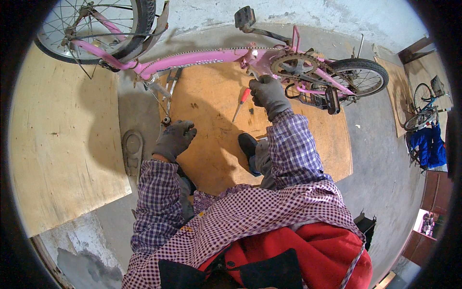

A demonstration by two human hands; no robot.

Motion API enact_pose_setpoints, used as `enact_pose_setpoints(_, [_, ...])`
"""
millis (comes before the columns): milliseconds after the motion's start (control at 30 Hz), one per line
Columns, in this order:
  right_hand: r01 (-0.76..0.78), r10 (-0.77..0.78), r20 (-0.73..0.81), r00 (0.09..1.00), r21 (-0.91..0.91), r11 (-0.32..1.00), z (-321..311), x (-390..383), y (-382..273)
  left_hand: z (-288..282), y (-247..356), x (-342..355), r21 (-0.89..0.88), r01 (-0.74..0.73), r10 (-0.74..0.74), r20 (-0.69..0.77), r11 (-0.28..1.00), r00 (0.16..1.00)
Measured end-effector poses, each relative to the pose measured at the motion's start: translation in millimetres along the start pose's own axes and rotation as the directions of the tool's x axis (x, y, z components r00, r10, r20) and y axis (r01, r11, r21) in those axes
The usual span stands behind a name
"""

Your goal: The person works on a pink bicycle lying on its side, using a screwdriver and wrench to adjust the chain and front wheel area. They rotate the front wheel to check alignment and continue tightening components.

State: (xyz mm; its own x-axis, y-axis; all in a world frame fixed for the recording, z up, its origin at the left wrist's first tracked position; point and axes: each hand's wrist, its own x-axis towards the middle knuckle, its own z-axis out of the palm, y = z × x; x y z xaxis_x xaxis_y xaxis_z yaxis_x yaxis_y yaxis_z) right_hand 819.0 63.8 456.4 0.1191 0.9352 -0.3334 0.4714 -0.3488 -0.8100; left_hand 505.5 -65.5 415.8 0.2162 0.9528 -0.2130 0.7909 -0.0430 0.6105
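A pink bicycle (178,59) lies across the top of the view, with its chainring (293,65) right of centre and a loose chain along the frame. My right hand (269,96), in a grey glove, is closed at the frame beside the chainring, around a pale piece I cannot make out. My left hand (175,140), also gloved, hangs lower left with curled fingers, near a small metal part (166,120); any contents are hidden. A red-handled screwdriver (244,96) lies on the orange board (216,111), just left of my right hand.
A pale plywood sheet (62,144) lies at the left, with a grey oblong plate (132,151) beside it on the concrete floor (385,183). A whitewashed wall (327,14) runs behind the bicycle. Another bicycle (423,106) and blue cloth (433,147) are at the right, by leaning boards.
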Motion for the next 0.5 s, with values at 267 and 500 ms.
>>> enact_pose_setpoints(267, [-0.105,0.100,0.094,0.991,0.054,0.993,-8.4,-10.1,-12.9,1.8,-5.5,6.6,0.018,0.037,-0.037,0.025,0.999,0.999])
enact_pose_setpoints(500, [-0.187,0.105,0.260,0.960,0.316,0.930,1.9,-22.0,-31.3,0.0,-7.2,11.9,-0.026,0.068,-0.067,0.017,0.997,0.998])
